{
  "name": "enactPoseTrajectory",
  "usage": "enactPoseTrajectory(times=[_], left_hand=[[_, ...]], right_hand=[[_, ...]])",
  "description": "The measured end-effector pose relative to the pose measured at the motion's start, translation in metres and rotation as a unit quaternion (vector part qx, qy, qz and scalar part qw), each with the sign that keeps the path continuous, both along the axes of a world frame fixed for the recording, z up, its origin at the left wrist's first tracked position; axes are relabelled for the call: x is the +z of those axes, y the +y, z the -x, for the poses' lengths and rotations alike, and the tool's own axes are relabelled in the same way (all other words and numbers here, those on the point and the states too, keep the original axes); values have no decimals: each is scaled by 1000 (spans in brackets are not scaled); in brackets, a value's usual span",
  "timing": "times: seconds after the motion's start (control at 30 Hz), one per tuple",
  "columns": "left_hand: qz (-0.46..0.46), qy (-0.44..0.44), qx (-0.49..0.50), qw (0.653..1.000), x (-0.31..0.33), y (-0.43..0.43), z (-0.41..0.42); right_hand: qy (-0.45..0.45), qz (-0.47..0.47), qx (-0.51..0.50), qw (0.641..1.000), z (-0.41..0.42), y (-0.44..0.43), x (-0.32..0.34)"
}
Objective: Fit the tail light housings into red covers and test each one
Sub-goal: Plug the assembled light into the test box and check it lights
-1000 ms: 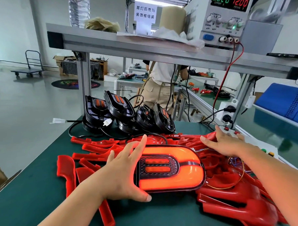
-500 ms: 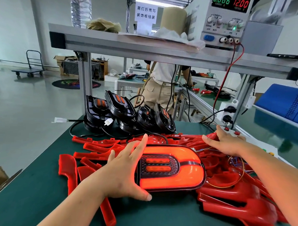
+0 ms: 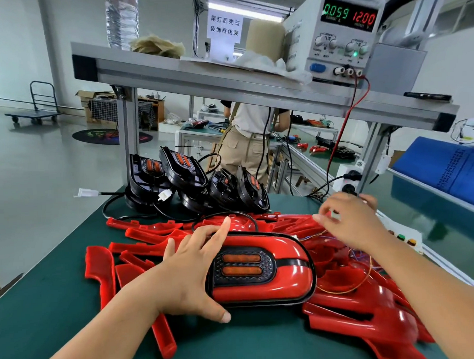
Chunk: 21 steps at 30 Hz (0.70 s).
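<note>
Pinning the tail light on the near red covers with left hand fingers spread over its left end, right hand pinching a blurry white bit; probably light, stiff, slick, so grab the black rim

Overhead aluminium shelf carries a bench power supply, display 0.059 and 12.00, with a red lead hanging from its terminals. Also on the shelf: paper sign with Chinese characters, tan roll, crumpled brown paper, clear plastic bottle. Green bench mat below. Blue cover at right. Background: a person at another bench, hand cart, round floor mat.
</note>
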<state>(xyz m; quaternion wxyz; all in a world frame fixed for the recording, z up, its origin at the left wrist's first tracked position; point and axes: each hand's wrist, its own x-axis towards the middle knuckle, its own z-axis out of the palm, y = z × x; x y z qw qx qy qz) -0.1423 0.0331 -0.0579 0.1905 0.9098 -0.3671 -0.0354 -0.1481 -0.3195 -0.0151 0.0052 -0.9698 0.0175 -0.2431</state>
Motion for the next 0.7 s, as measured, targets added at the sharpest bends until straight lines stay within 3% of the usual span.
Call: enactPoseTrajectory(times=[0.07, 0.17, 0.47, 0.7], left_hand=[[-3, 2, 1, 1000, -1, -1, 2], [-4, 4, 1, 1000, -2, -2, 3], [9, 3, 1, 1000, -8, -1, 1], [9, 4, 3, 1000, -8, -1, 1]], right_hand=[[86, -11, 72, 994, 8, 12, -2], [183, -5, 91, 979, 11, 26, -12], [185, -13, 44, 982, -1, 36, -26], [146, -59, 115, 981, 0, 33, -23]])
